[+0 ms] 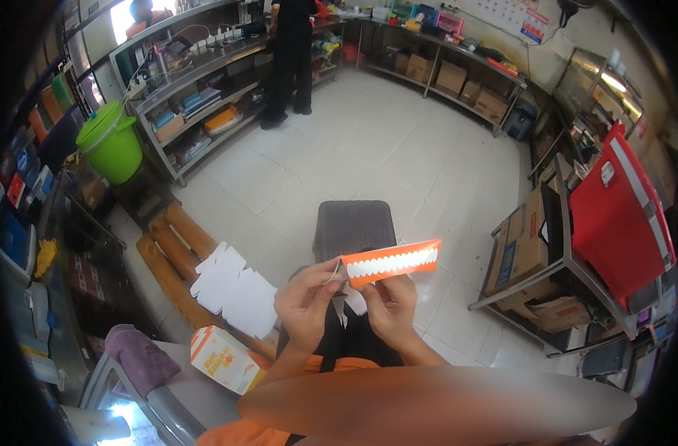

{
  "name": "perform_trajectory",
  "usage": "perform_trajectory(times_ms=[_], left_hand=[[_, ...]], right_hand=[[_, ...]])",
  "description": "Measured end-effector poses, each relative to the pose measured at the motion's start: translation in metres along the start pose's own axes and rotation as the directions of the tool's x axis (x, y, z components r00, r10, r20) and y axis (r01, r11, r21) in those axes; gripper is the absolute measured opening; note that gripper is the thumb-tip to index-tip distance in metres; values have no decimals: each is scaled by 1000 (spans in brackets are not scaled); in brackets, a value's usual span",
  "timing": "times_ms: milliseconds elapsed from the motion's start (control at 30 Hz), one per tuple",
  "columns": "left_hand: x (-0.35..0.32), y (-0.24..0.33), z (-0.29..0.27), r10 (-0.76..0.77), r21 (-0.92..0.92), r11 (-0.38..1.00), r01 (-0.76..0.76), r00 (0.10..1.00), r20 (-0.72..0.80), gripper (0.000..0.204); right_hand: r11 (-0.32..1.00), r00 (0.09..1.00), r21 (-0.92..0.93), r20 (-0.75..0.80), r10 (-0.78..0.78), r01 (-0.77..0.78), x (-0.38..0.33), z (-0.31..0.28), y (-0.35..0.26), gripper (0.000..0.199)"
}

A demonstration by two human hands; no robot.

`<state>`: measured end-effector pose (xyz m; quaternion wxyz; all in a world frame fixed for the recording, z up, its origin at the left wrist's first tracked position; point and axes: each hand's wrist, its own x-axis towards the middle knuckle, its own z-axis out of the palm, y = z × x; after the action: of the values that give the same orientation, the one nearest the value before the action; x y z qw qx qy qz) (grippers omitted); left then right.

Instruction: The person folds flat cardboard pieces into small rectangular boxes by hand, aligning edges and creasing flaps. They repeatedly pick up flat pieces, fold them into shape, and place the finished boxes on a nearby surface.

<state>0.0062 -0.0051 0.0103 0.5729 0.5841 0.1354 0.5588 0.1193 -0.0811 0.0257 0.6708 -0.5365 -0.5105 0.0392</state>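
- Both hands are up close in front of the person, and they share one long orange paper strip (392, 263) with a row of white bumpy shapes on it.
- Left hand (307, 299): its fingers are shut in a pinch on the left end of the orange strip, by a bit of thin white paper that hangs down there. It looks like the fingertips pick at that end, so they need to pinch small.
- Right hand (391, 306): its fingers are shut on the strip from below, just next to the left hand. I think it holds the strip still, so the long part sticks out to the right in the air.
- The strip is held up high, not laying on anything, most likely so the person can see the end well.
- A small orange and white cardboard box (224, 360) rests on the grey seat by the person's left side, close and easy to reach.
- Flat white paper cut-outs (233, 289) lie spread on the floor next to some brown cardboard tubes (177, 251), to the left of the hands.
- A dark square stool (354, 227) stands on the white tiled floor (383, 141), right past the hands.
- Farther off, a round green plastic bucket (110, 141) sits at the left by the long metal worktop (198, 63).
- A person in dark clothes (290, 56) stands at that worktop, well apart from the hands.
- A big red box (621, 215) leans on a rack at the right.
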Motion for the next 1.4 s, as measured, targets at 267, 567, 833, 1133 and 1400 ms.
perform_trajectory(times_ms=[267,567,833,1133,1400], left_hand=[[-10,-6,1,142,180,973,-143,990,19,15],[-12,1,-2,338,521,804,-288,941,-1,21],[-19,-2,0,288,513,804,-299,952,104,27],[-15,1,-7,286,600,727,-333,942,177,30],[-5,-8,-5,493,597,632,-493,851,181,22]], right_hand=[[998,997,-50,-49,-51,49,-8,6,7,13],[949,973,-215,86,-217,230,-20,9,8,21],[936,972,-314,-116,-204,159,-26,17,12,27],[973,991,-191,-9,-134,130,-26,18,12,26],[963,970,-115,6,-244,243,-11,24,-5,30]])
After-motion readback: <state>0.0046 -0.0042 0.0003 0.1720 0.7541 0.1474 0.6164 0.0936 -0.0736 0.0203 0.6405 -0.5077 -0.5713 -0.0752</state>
